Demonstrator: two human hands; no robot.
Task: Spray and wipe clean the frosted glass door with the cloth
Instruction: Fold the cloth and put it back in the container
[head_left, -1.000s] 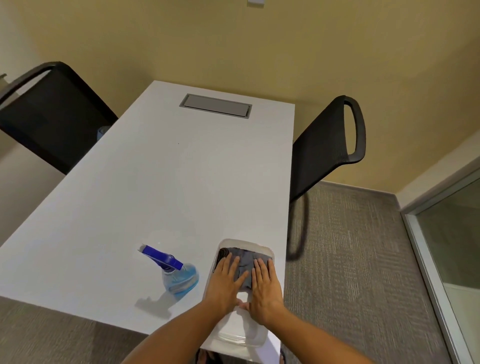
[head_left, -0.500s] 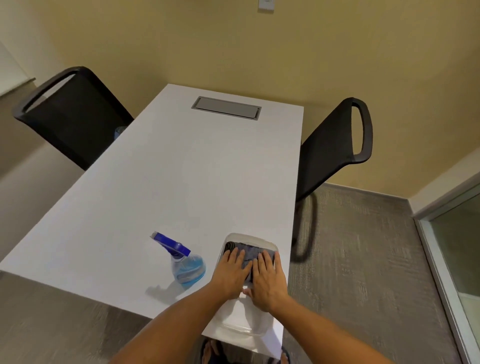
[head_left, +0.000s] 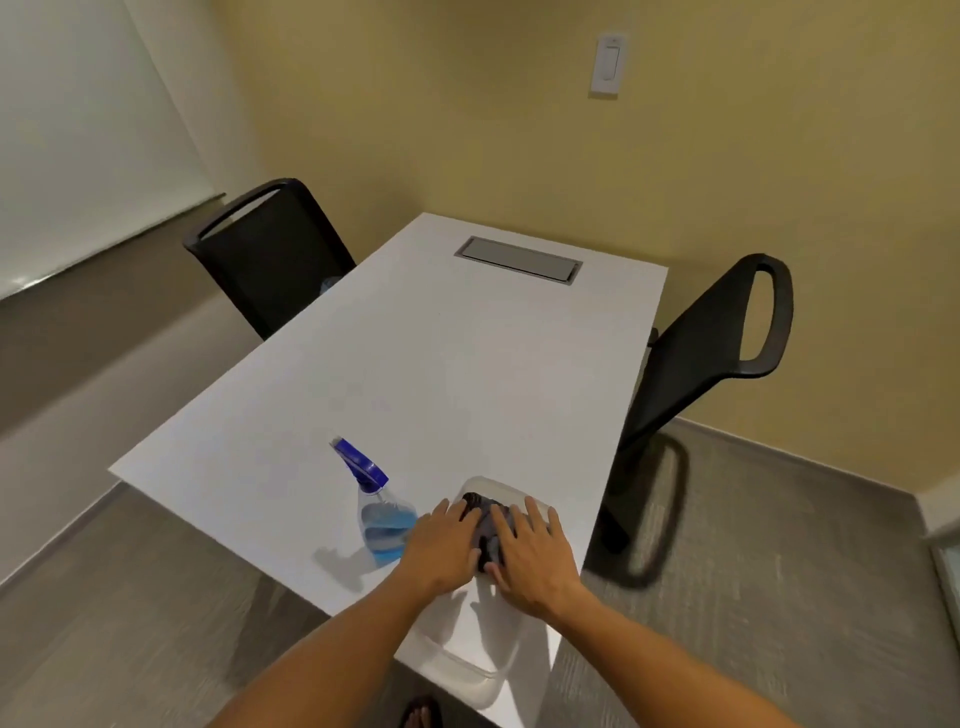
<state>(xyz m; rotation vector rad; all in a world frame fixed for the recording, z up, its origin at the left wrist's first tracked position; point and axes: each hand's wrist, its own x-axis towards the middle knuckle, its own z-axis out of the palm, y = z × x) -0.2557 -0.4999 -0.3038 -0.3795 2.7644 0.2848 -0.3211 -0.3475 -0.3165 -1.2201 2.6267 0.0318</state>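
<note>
From the head view, the only one you have, both your hands lie flat, fingers straight, on the dark cloth (head_left: 488, 525) in the far end of the clear tray (head_left: 467, 670). Your left hand (head_left: 441, 551) presses its left part, your right hand (head_left: 530, 556) its right part, and neither has curled round it yet, so nothing is held.

The spray bottle (head_left: 382, 519) stands upright just to the left of your left hand, near its knuckles, nozzle pointing away from you. The frosted glass door itself is hardly in sight; only a pale sliver at the far right edge, well apart from your right hand, may be its frame, and I cannot tell for sure.

What could go wrong, as I judge it:
- The tray overhangs the near edge of the table (head_left: 415, 364); pressing or dragging the cloth toward you could tip it off.
- Swinging your left hand outward to lift the cloth could knock the bottle over.

Count: one cloth, one tray, one spray bottle, one table, two black chairs, the left chair (head_left: 270, 254) and the right chair (head_left: 717, 343), and one wall switch (head_left: 607, 65).
</note>
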